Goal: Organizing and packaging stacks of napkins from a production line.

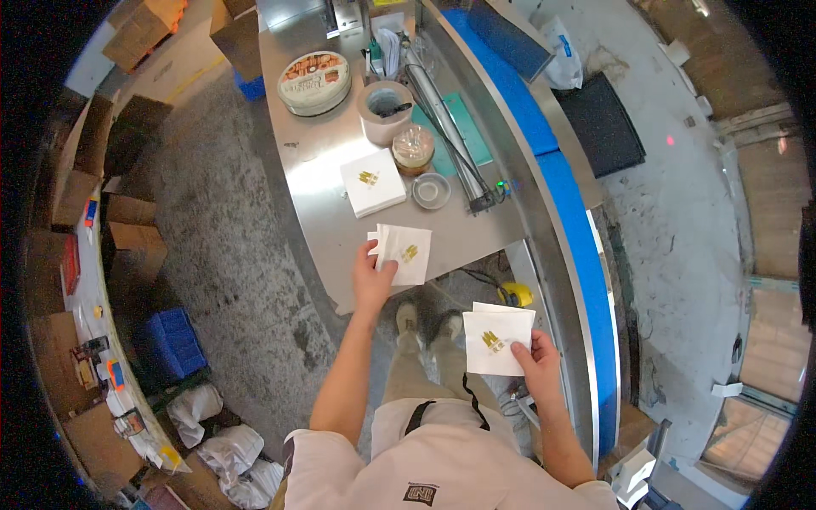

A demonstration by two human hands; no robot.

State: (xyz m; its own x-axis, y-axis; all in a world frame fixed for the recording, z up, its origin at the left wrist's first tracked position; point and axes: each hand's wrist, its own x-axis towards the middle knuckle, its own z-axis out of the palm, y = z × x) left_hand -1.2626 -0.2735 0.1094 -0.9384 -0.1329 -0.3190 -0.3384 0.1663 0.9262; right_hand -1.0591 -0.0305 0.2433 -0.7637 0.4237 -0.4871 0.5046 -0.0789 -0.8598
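We stand at the near edge of the steel worktable [314, 153], a white napkin in each hand. Left hand [371, 276] is over the table edge, thumb closed on top of a small bunch of white napkins with a gold mark [405, 253]; the bunch lies partly on the steel, partly off the rim. Right hand [538, 361] is lower, off the table and above the floor, fingers pinched shut on the lower corner of a second folded white napkin with a gold mark [497, 340].

Step in hand, as we judge it: sorting or gathering napkins drawn from the stack [372, 182], which sits further in on the table, well apart from both hands. A next move would call for keeping the thin sheets square and not letting the left bunch slide off the rim.

Packages and labels by place:
- round tin [314, 82], pale lid with a picture of baked goods, far left of the table
- wide roll of beige tape [384, 110] just right of the tin
- clear round tub [414, 146] with a small metal dish [431, 190] below it, both beside the stack
- brown cardboard boxes [85, 170] along the left floor; blue crate [174, 340] near them
- blue band [569, 204] along the table's right side
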